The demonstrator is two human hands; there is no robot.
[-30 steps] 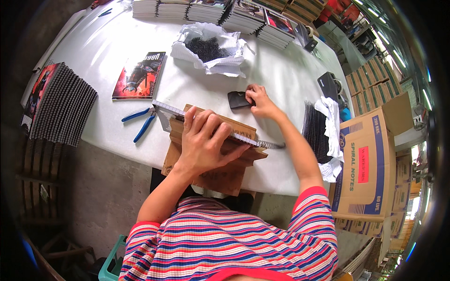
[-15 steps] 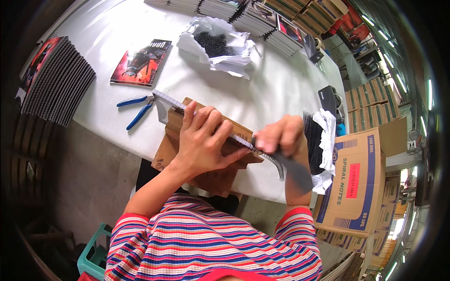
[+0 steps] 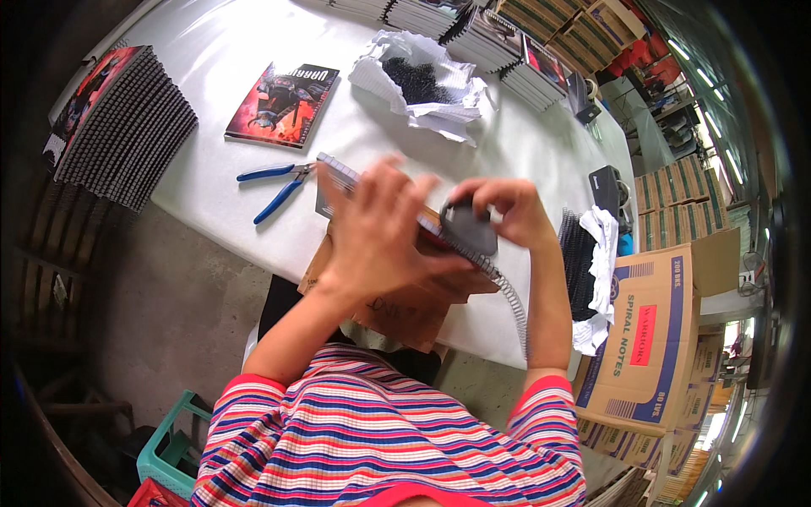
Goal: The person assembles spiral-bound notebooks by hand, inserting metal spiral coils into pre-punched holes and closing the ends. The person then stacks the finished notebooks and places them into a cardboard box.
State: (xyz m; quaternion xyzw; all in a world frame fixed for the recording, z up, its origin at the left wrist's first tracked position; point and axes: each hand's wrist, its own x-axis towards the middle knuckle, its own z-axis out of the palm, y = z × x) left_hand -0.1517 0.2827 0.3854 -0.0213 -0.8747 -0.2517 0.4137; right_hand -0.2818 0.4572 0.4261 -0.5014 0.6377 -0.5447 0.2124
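Observation:
A notebook (image 3: 338,168) stands edge-up, slanting across a brown cardboard piece (image 3: 397,311) in front of me. My left hand (image 3: 372,224), smeared by motion, is over its upper edge, with the thumb stretched along the near side. My right hand (image 3: 507,207) grips a dark grey flat tool (image 3: 470,228) against the far right end of that edge. From there a loose wire spiral (image 3: 513,306) curves down beside my right forearm. Blue-handled cutting pliers (image 3: 279,188) lie open just left of the notebook, apart from both hands.
A finished-looking spiral notebook (image 3: 283,103) lies flat beyond the pliers. Stacked notebooks (image 3: 127,127) stand at the left edge. Crumpled white paper (image 3: 376,80) holds black spirals (image 3: 416,82); more spirals (image 3: 579,262) lie at right, near a large carton (image 3: 634,338). A green stool (image 3: 173,448) stands lower left.
My right hand has moved up, and the grey tool is now at the notebook's edge. The wire spiral's loose end reaches lower. My left fingers have shifted, and the whole view has slid right.

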